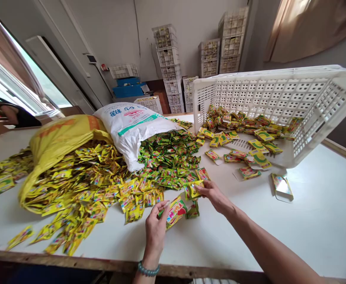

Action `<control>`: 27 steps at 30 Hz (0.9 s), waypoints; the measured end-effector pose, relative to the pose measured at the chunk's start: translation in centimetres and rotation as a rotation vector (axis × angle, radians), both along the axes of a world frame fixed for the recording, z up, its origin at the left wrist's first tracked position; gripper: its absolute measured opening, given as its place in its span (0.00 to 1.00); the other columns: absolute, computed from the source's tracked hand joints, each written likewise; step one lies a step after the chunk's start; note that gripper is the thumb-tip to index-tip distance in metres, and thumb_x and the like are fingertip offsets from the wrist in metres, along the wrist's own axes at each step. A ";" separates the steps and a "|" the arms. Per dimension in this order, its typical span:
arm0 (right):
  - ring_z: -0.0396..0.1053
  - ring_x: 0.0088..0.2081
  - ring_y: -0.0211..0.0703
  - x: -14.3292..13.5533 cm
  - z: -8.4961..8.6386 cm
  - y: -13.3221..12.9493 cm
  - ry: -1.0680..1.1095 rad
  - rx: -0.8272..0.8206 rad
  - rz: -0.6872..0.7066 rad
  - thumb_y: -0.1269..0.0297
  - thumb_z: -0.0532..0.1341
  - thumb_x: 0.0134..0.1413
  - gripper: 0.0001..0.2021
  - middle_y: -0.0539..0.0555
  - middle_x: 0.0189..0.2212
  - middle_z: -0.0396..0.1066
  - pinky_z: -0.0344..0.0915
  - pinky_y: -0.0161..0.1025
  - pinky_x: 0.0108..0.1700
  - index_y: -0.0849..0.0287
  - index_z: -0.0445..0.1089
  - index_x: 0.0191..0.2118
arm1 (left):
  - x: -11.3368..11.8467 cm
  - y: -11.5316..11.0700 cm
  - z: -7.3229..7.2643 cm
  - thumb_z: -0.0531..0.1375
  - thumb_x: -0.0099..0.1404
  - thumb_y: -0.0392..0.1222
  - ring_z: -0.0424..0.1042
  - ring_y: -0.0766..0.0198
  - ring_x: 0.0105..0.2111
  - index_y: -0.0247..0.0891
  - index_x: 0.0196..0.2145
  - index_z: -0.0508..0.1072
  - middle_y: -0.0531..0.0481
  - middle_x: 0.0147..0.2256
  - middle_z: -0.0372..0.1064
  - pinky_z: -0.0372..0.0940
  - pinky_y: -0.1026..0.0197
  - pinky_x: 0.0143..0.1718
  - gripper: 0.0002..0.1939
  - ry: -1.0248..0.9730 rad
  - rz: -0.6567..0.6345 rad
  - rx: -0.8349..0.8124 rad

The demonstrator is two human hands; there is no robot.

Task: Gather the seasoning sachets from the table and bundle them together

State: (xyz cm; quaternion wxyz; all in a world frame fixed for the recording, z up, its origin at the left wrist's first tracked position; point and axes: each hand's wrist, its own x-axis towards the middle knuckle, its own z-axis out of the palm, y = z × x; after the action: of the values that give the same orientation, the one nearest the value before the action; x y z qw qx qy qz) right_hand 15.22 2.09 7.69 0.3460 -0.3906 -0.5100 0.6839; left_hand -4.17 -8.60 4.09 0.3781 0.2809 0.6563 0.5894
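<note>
My left hand (157,223), with a beaded bracelet at the wrist, grips a green-and-red candy box (176,213) over the white table. Close by on the right, my right hand (211,192) pinches a small yellow packet (196,188). A green packet (193,210) lies between the hands. Beyond them, a heap of green packets (170,157) spills from a white sack (137,120). Yellow packets (87,173) spill from a yellow sack (62,134) to the left.
A white crate (279,73) lies on its side at the right, with filled boxes (258,136) inside and in front. One box (282,186) lies apart. Stacked crates (168,59) stand behind. A person (15,114) is at far left.
</note>
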 end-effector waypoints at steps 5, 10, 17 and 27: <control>0.59 0.28 0.37 -1.0 -0.3 -1.4 -0.136 0.028 0.218 0.55 0.67 0.41 0.15 0.47 0.24 0.65 0.56 0.35 0.33 0.60 0.66 0.28 | 0.2 -2.4 1.0 0.69 0.48 0.54 0.76 0.57 0.34 0.36 0.40 0.72 0.47 0.35 0.76 0.70 0.60 0.36 0.26 -0.195 0.104 0.060; 0.58 0.27 0.36 -1.8 0.4 -2.1 -0.276 0.212 0.313 0.60 0.64 0.43 0.09 0.47 0.22 0.64 0.55 0.34 0.29 0.60 0.67 0.26 | 0.3 -4.0 2.3 0.70 0.49 0.52 0.77 0.55 0.34 0.34 0.40 0.74 0.43 0.36 0.78 0.71 0.58 0.37 0.25 -0.293 -0.074 0.033; 0.56 0.26 0.36 -2.8 3.0 -3.7 -0.332 0.421 0.306 0.63 0.61 0.44 0.08 0.47 0.21 0.61 0.54 0.33 0.29 0.59 0.63 0.23 | -0.3 -4.5 4.4 0.70 0.50 0.46 0.75 0.56 0.37 0.33 0.41 0.77 0.44 0.37 0.78 0.68 0.61 0.38 0.21 -0.044 -0.443 -0.126; 0.54 0.27 0.35 -2.7 2.1 -4.9 -0.348 0.510 0.208 0.61 0.64 0.46 0.14 0.46 0.23 0.58 0.53 0.32 0.28 0.58 0.57 0.23 | 1.0 -5.4 3.5 0.72 0.47 0.43 0.74 0.61 0.29 0.32 0.40 0.77 0.46 0.31 0.78 0.68 0.63 0.33 0.22 -0.425 -0.297 -0.035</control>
State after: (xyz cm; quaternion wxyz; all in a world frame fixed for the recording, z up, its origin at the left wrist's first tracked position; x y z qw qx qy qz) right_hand 12.52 -2.81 9.75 0.2684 -0.3482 -0.7536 0.4886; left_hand -3.13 -14.03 7.55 0.5945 0.2375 0.5240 0.5617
